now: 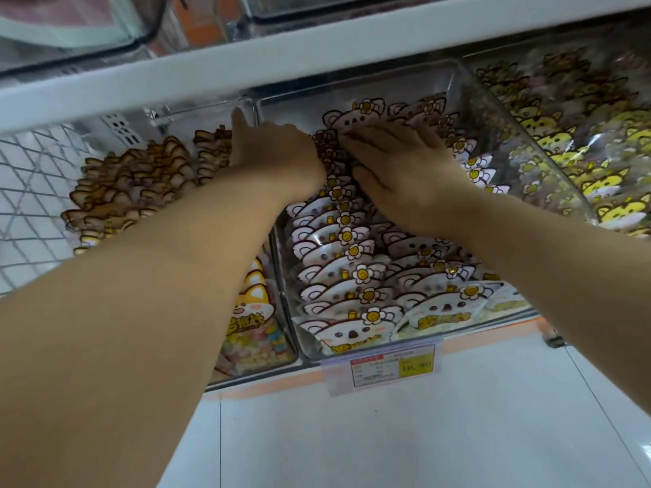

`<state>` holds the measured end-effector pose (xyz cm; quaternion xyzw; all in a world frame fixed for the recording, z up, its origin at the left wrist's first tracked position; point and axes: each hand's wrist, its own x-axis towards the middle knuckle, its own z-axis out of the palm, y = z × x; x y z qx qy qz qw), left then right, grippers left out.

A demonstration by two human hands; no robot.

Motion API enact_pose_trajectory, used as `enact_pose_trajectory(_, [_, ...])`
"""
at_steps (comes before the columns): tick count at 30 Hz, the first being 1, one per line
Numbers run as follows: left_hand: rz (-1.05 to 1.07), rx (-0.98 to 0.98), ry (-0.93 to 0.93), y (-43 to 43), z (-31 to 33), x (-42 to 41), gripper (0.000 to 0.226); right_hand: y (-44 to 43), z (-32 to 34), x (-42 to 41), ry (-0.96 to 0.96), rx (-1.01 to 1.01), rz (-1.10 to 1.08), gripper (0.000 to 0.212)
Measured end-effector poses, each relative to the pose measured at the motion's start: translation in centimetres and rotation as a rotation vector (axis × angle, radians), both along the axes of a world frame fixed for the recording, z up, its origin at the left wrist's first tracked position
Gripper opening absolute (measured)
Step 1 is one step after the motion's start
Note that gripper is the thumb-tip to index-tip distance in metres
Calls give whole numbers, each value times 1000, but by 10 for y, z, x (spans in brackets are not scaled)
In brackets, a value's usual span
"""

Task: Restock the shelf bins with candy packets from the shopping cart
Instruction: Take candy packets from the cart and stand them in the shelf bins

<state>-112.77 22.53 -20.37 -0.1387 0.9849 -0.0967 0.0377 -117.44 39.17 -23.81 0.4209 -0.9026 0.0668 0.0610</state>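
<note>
Pressing on the koala packets (352, 272) at the back of the middle bin (303, 341), right hand (405, 167) with its grip spread flat and left hand (278, 151) with a grip we cannot tell, we judge this bin almost full and nearly done.

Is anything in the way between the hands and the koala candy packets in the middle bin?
Nothing visible is. The left hand and right hand both touch the koala candy packets at the back of the open-topped middle bin, reaching in under the white shelf above.
</note>
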Motion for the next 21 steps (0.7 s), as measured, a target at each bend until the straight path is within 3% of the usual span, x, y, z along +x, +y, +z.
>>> enact_pose_trajectory(4, [9, 51, 92, 3, -3, 12, 36, 3, 6, 5, -80, 27, -7, 75])
enact_pose_trajectory(8, [-68, -39, 183, 7, -11, 35, 27, 11, 10, 14, -125, 79, -6, 68])
enact_pose_trajectory(11, [-36, -36, 134, 9, -8, 31, 21, 6, 12, 9, -130, 145, -22, 63])
enact_pose_trajectory(15, [-22, 37, 102, 2, -8, 22, 47, -10, 26, 2, -199, 223, -60, 67])
enact_pose_trajectory(18, [-92, 18, 126, 12, -7, 46, 69, 13, 35, 39, -199, 169, -74, 86])
enact_pose_trajectory(21, [-92, 9, -33, 25, -9, 61, 68, 41, 29, 76, -280, 275, -100, 97])
